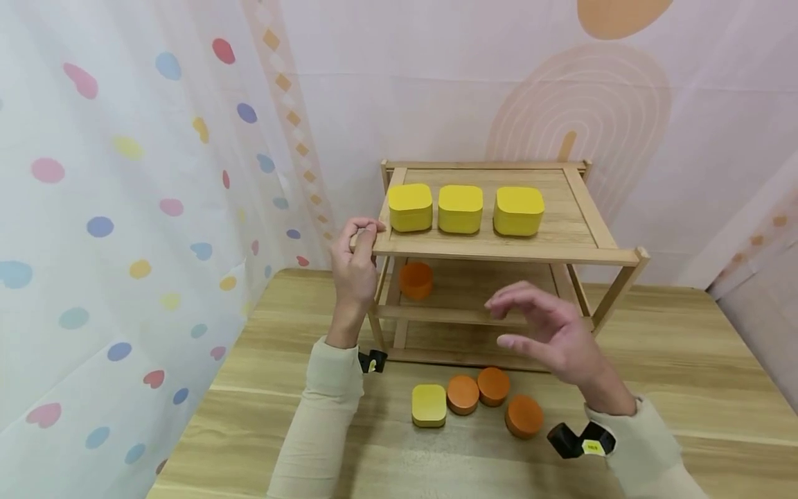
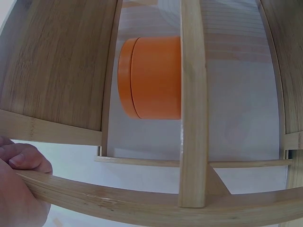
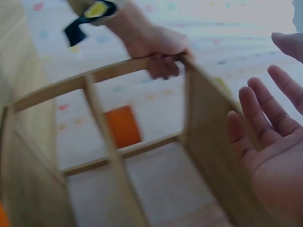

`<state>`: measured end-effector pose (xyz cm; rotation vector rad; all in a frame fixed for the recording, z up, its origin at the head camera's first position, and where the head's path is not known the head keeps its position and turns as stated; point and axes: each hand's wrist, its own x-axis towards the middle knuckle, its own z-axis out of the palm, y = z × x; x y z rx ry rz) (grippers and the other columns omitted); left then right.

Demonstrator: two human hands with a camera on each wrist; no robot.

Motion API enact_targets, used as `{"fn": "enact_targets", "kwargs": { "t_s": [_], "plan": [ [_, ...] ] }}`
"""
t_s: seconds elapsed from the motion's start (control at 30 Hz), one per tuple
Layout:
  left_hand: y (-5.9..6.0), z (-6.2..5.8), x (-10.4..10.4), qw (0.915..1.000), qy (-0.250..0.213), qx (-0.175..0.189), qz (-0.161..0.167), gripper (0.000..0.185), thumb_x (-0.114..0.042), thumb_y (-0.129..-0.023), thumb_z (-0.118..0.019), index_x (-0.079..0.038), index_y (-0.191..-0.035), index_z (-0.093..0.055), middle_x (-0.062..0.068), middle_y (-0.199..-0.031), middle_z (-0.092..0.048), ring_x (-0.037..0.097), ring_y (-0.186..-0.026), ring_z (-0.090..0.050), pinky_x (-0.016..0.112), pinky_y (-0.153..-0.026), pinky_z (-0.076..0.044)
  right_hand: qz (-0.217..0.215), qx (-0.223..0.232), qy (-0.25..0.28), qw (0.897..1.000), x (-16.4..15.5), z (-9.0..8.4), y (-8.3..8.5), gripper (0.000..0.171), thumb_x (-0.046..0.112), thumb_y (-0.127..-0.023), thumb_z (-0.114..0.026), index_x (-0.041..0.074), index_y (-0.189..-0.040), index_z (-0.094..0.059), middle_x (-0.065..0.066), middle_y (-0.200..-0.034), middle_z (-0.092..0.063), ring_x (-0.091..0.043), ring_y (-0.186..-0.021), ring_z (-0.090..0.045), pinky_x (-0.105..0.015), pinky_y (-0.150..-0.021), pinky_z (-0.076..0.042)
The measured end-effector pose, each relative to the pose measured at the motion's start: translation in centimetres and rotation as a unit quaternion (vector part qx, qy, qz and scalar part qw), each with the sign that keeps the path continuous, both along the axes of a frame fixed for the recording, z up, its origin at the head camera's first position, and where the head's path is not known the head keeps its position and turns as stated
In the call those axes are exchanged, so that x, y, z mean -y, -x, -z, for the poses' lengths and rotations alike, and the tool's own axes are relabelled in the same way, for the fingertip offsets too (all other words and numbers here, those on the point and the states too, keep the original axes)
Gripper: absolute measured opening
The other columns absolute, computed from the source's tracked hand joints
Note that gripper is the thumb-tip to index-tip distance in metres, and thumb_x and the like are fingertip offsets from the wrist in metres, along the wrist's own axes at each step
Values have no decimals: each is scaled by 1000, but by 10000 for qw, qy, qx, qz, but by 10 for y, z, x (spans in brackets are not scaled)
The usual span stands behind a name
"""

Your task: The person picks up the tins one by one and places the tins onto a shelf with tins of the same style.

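My left hand (image 1: 357, 267) grips the top left front corner of a wooden shelf rack (image 1: 499, 255), its fingers curled round the rail. On the top board stand three yellow rounded-square boxes: a left one (image 1: 410, 209), a middle one (image 1: 460, 210) and a right one (image 1: 519, 212). An orange round canister (image 1: 415, 281) sits on the middle shelf at the left; in the left wrist view the canister (image 2: 154, 78) shows a lid seam. My right hand (image 1: 555, 336) hovers in front of the rack's right half, fingers loosely bent and spread from the thumb, holding nothing.
In front of the rack on the wooden table (image 1: 249, 430) are a yellow box (image 1: 429, 405) and three orange round canisters: one beside the box (image 1: 463, 395), one farther back (image 1: 493, 387), one nearer my right wrist (image 1: 524, 416). A patterned curtain (image 1: 424, 104) hangs behind.
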<state>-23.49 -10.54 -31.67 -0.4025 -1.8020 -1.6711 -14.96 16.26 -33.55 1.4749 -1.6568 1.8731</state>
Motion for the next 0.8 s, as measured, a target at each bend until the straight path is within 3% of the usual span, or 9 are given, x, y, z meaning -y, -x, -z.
{"fn": "enact_targets", "kwargs": {
  "t_s": [0.27,0.57,0.8],
  "plan": [
    [-1,0,-1,10000,-10,31,-12,27,-19,-101,-46,-1,-94,-66,-1,-54,-39,13,-43,-29,24,-41,-25,124,657,-858,9941,5,40,-4,38,-18,-82,-66,-10,-117,-57,-7,-121,-63,-19,-112,-60,-29,-97,-49],
    [0,3,-2,10000,-19,25,3,27,-19,-101,-46,-2,-94,-66,-2,-53,-38,13,-42,-28,25,-40,-24,319,1496,-1754,9725,20,73,-7,41,-4,-87,-70,2,-126,-58,-10,-121,-63,-17,-110,-59,-31,-95,-48],
    [-1,1,-1,10000,-12,-2,-19,28,-18,-101,-45,-1,-94,-66,-3,-52,-37,13,-41,-28,25,-40,-24,368,1644,-2157,9618,30,97,-2,45,9,-89,-72,11,-132,-56,-13,-123,-62,-22,-114,-58,-36,-96,-47]
  ]
}}
